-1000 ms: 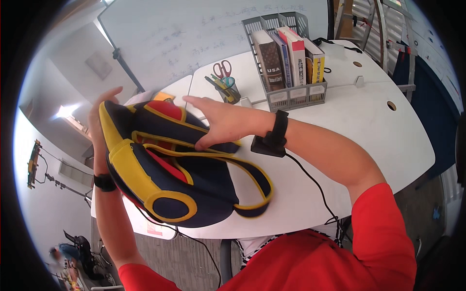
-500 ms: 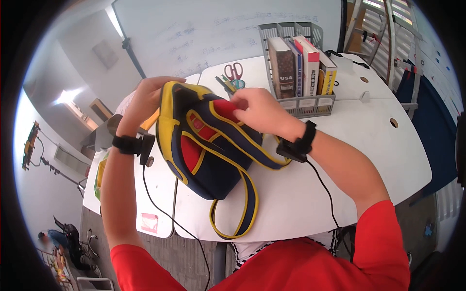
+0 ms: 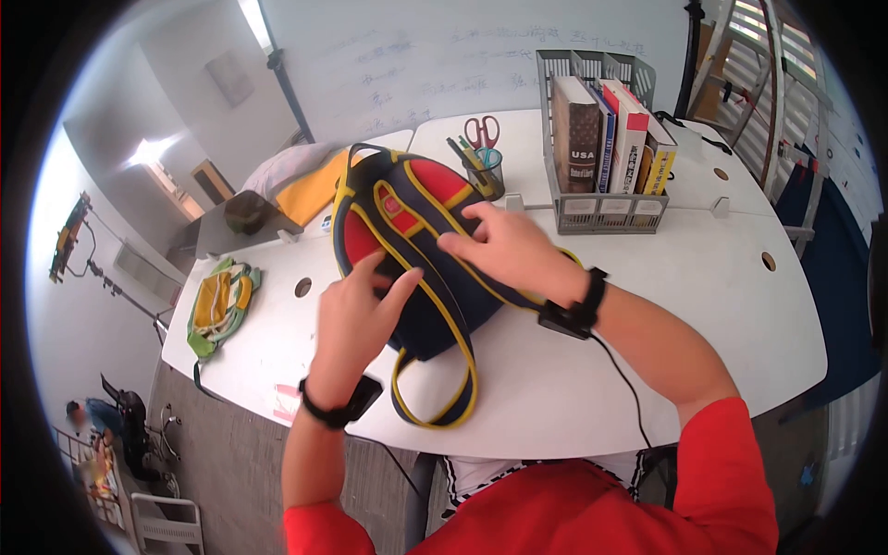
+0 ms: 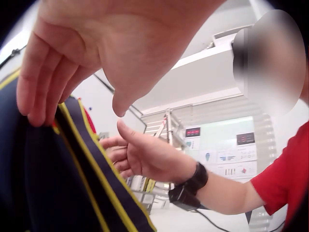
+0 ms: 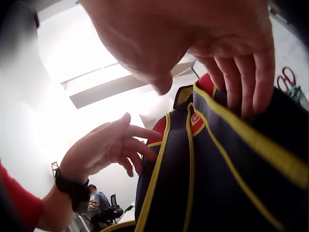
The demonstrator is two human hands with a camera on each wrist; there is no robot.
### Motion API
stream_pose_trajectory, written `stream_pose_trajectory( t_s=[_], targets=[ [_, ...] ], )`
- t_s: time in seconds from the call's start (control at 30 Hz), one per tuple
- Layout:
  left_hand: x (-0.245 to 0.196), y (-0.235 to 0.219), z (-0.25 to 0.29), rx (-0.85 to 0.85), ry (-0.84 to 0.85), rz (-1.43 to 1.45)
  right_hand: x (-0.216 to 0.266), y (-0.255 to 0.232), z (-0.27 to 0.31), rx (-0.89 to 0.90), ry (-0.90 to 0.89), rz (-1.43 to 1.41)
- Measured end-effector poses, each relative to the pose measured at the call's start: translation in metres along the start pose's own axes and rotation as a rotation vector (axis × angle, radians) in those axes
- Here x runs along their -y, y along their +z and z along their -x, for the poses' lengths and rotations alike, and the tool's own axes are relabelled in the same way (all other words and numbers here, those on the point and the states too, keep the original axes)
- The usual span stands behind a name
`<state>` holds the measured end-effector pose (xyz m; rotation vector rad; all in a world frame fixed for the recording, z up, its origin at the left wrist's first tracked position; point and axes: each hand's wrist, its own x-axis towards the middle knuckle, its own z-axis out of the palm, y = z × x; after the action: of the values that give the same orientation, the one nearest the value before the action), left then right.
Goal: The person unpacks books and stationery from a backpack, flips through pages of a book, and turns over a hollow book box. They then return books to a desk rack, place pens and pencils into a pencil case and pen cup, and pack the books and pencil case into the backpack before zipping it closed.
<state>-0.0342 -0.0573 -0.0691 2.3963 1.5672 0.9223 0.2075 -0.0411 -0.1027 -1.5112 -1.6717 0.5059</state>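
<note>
A navy backpack (image 3: 421, 335) with yellow trim and red panels lies on the white table (image 3: 592, 388), its shoulder straps facing up. The lower loop of the left strap (image 3: 474, 379) hangs toward the person. My left hand (image 3: 356, 314) is over the backpack's left side; in the left wrist view its fingers (image 4: 48, 92) reach down against the navy cloth, thumb apart. On the other side, my right hand (image 3: 518, 254) is at the right strap. Its long fingers (image 5: 244, 84) extend over the strap's edge in the right wrist view, the thumb held away.
Behind the backpack stand a mesh pen cup (image 3: 490, 176) with scissors (image 3: 482, 131) and a grey file rack (image 3: 606, 215) of books (image 3: 578, 139). A small green and yellow bag (image 3: 222, 301) lies at left, near a dark tray (image 3: 236, 227) and yellow cloth (image 3: 314, 194). Cables trail from both wrists.
The backpack has gone from tilted and held up to lying with its straps up. My left hand has moved from its far left side to its near left side; the right has shifted along the strap.
</note>
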Motion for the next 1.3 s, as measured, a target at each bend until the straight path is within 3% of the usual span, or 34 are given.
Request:
stream_pose_trajectory(
  t_s=[0.03, 0.1, 0.13, 0.2, 0.23, 0.27, 0.3, 0.33, 0.43, 0.5, 0.63, 0.73, 0.77, 0.83, 0.9, 0.93, 1.0, 1.03, 1.1, 1.3],
  targets=[
    [0.012, 0.019, -0.009, 0.025, -0.020, 0.026, -0.020, 0.033, -0.011, -0.073, -0.109, 0.050],
    [0.031, 0.044, -0.027, 0.057, -0.073, -0.010, -0.022, 0.057, -0.022, 0.174, -0.116, 0.240],
    [0.041, 0.052, -0.032, 0.025, -0.067, -0.060, -0.016, 0.054, -0.027, 0.163, -0.132, 0.246],
    [0.059, 0.052, -0.040, 0.009, -0.056, -0.011, 0.001, 0.045, -0.031, 0.200, -0.145, -0.224],
    [0.072, 0.054, -0.042, 0.016, -0.053, 0.041, 0.009, 0.033, -0.027, 0.268, -0.025, -0.542],
    [0.100, 0.064, -0.050, 0.076, -0.065, 0.348, 0.015, 0.016, -0.026, 0.304, -0.018, -0.649],
    [0.082, 0.041, -0.048, 0.201, -0.240, 0.542, 0.019, -0.003, -0.028, 0.338, -0.006, -0.758],
    [0.075, 0.030, -0.046, 0.193, -0.283, 0.751, 0.029, -0.025, -0.026, 0.349, 0.021, -0.861],
    [0.075, 0.009, -0.051, 0.233, -0.315, 1.237, 0.038, -0.073, -0.031, 0.347, -0.025, -1.073],
    [0.039, -0.014, -0.052, 0.315, -0.357, 1.329, 0.045, -0.089, -0.029, 0.324, -0.032, -1.061],
    [0.047, -0.023, -0.066, 0.318, -0.305, 1.410, 0.047, -0.101, -0.030, 0.311, -0.050, -0.982],
    [0.069, -0.067, -0.086, 0.317, -0.091, 1.660, 0.035, -0.115, -0.043, 0.303, -0.115, -1.115],
    [0.069, -0.082, -0.094, 0.318, -0.051, 1.707, 0.032, -0.126, -0.052, 0.404, -0.172, -1.190],
    [0.021, -0.102, -0.102, 0.121, -0.174, 1.524, 0.043, -0.132, -0.056, 0.508, -0.226, -1.264],
    [0.014, -0.116, -0.130, 0.266, -0.083, 1.411, 0.079, -0.128, -0.058, 0.220, -0.194, -1.055],
    [0.012, -0.131, -0.143, 0.263, -0.074, 1.410, 0.080, -0.132, -0.075, 0.309, -0.211, -1.048],
    [0.000, -0.165, -0.158, 0.467, -0.021, 1.437, 0.105, -0.141, -0.078, 0.260, -0.237, -1.028],
    [-0.009, -0.172, -0.159, 0.472, -0.015, 1.436, 0.110, -0.146, -0.080, 0.214, -0.242, -1.015],
    [-0.029, -0.172, -0.150, 0.235, 0.062, 1.315, 0.105, -0.151, -0.089, 0.203, -0.270, -1.036],
    [0.000, -0.163, -0.167, 0.265, -0.025, 1.304, 0.106, -0.160, -0.079, 0.137, -0.216, -0.940]
  ],
)
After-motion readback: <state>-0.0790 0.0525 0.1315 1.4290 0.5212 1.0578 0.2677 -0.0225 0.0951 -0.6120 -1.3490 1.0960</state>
